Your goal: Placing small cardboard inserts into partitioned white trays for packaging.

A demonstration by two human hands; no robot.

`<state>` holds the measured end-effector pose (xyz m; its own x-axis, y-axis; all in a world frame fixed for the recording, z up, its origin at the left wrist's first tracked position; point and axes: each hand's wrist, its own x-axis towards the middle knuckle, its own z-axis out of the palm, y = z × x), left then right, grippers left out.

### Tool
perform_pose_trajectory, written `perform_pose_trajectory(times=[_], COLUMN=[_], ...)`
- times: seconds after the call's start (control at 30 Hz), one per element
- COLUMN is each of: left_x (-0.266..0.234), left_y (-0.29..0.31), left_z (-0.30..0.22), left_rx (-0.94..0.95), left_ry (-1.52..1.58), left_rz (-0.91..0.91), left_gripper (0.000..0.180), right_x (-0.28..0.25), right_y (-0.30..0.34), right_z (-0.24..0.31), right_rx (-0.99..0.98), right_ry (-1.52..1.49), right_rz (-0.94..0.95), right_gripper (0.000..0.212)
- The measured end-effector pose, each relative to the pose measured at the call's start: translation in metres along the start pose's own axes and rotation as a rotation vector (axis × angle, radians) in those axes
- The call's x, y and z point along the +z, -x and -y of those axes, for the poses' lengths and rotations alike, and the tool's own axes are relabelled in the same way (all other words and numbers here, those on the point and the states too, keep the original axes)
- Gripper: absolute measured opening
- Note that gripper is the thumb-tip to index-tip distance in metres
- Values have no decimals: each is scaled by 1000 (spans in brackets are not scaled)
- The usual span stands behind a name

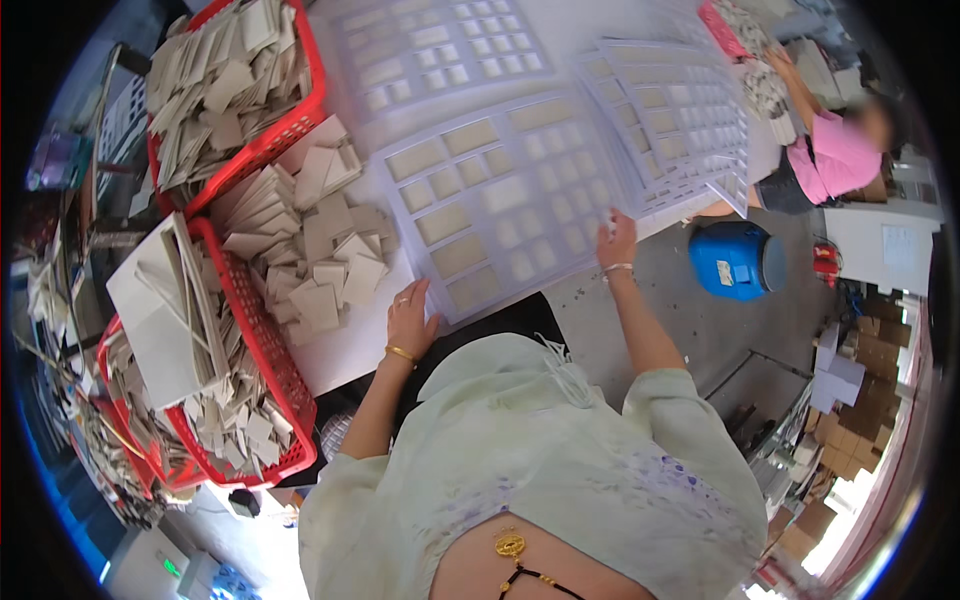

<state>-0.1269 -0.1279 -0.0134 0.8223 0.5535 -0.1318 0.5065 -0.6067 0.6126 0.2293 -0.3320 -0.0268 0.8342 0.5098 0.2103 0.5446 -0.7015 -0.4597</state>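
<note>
Both hands on a translucent compartmented panel [508, 193], lying flat on the tabletop [338, 348] in front of the wearer
Left hand [411, 316] at the near left corner, grip loose, thumb spread from fingers; right hand [618, 240] at the right edge, fingers bent and blurred, can't tell if its grip pinches; upper red basket [262, 137] heaped with grey-beige card pieces, lower red basket [272, 355] also full, with a large pale board [165, 310] tilted over it; loose card pieces [325, 250] piled between baskets and panel; panel sits askew, near edge slanting up to the right, bigger windows left, smaller pockets right, long axis unclear; more panels [672, 120] overlap just beside, right
</note>
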Motion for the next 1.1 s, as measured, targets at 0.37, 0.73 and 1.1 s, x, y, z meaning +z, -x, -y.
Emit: perform_pose_trajectory(times=[0.37, 0.73, 1.1], left_x=[-1, -18, -11], left_y=[-1, -2, 6], left_z=[5, -10, -27], left_rx=[35, -27, -212], left_ry=[-176, -143, -119], left_rz=[230, 236, 237], left_gripper=[76, 83, 78], right_x=[-42, -60, -193], right_y=[-20, -35, -290], right_z=[-91, 12, -217], right_rx=[518, 713, 627], right_ry=[-248, -1441, -1259], right_rz=[89, -176, -359], right_gripper=[28, 32, 47])
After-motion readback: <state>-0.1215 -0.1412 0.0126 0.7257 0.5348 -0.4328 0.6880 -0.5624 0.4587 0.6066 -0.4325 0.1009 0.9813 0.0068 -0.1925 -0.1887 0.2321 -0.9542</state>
